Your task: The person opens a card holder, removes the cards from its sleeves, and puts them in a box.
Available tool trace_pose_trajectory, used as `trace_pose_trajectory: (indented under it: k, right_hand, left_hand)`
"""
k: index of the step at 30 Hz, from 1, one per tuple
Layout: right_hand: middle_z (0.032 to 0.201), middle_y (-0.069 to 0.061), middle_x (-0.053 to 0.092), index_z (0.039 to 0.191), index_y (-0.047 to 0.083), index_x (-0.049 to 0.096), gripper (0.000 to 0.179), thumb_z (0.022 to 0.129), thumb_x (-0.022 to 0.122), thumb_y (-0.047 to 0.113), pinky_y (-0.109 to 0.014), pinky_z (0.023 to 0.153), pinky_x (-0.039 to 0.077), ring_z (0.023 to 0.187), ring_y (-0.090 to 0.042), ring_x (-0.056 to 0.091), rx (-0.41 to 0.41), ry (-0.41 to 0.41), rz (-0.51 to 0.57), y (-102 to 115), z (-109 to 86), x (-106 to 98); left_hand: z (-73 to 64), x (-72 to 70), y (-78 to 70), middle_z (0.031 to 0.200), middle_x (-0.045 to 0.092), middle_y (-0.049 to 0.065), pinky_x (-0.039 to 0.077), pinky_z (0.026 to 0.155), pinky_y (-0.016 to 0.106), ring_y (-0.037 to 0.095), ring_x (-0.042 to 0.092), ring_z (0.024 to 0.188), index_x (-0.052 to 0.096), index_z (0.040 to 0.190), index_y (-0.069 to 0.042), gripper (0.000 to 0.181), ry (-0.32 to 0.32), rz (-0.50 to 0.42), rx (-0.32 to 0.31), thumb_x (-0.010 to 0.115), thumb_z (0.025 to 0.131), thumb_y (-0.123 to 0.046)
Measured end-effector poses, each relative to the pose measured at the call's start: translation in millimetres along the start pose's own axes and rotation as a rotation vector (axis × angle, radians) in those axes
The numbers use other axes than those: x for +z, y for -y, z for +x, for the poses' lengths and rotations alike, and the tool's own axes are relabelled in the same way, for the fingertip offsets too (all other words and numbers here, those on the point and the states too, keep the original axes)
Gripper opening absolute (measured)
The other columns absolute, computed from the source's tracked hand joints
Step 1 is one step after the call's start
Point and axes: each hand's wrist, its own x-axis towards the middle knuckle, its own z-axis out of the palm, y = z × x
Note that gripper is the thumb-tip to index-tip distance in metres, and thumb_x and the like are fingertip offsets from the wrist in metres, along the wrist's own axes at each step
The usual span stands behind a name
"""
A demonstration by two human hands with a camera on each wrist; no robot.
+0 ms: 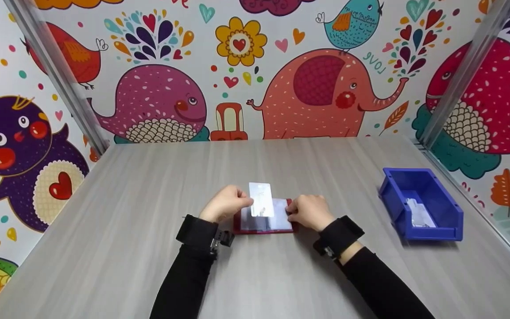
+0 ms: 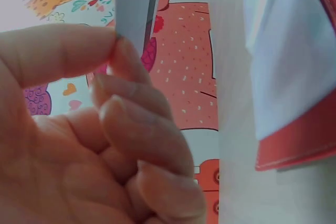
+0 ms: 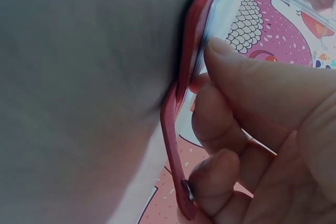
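Observation:
My left hand [image 1: 226,204] pinches a white card [image 1: 261,199] between thumb and forefinger, holding it upright above an open red card holder [image 1: 282,217]. In the left wrist view the card [image 2: 137,9] appears nearly edge-on, and the other fingers are curled below it. The holder lies on the table with its clear plastic sleeves spread. At its right edge, my right hand [image 1: 311,212] grips the sleeves and cover. The right wrist view shows the thumb on the sleeves and a red strap [image 3: 170,140] with a metal snap beside the curled fingers.
A blue bin [image 1: 425,188] stands at the right of the table, with several white cards [image 1: 419,215] inside. The light wood-grain table [image 1: 148,177] is bounded by panels printed with cartoon animals [image 1: 317,97] and metal posts.

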Motion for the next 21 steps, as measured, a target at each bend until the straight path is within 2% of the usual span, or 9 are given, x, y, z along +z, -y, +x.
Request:
trace_pose_trajectory:
  k: [7, 17, 21]
  right_hand:
    - [0.096, -0.004, 0.075, 0.098, 0.013, 0.08, 0.021, 0.078, 0.083, 0.019, -0.047, 0.079, 0.041, 0.09, -0.028, 0.068, -0.023, -0.014, -0.008, -2, -1.0, 1]
    - [0.091, -0.003, 0.075, 0.094, 0.011, 0.081, 0.013, 0.082, 0.078, 0.015, -0.049, 0.081, 0.038, 0.09, -0.027, 0.068, -0.036, -0.082, 0.068, -8, -3.4, -9]
    - [0.09, -0.003, 0.075, 0.094, 0.01, 0.081, 0.012, 0.085, 0.077, 0.018, -0.051, 0.088, 0.039, 0.09, -0.026, 0.068, -0.029, -0.094, 0.123, -6, -3.3, -17]
  left_hand:
    - [-1.5, 0.8, -4.9, 0.052, 0.027, -0.008, 0.02, 0.046, 0.023, 0.007, 0.026, 0.046, 0.035, 0.053, -0.018, 0.044, -0.007, 0.022, 0.057, 0.062, 0.087, -0.012]
    - [-0.8, 2.2, -6.5, 0.053, 0.025, -0.007, 0.019, 0.048, 0.024, 0.008, 0.024, 0.049, 0.034, 0.054, -0.017, 0.045, -0.017, 0.021, 0.047, 0.062, 0.088, -0.012]
    - [-0.7, 2.1, -6.5, 0.053, 0.025, -0.007, 0.019, 0.049, 0.024, 0.008, 0.024, 0.049, 0.034, 0.054, -0.017, 0.045, -0.017, 0.021, 0.054, 0.062, 0.089, -0.012]
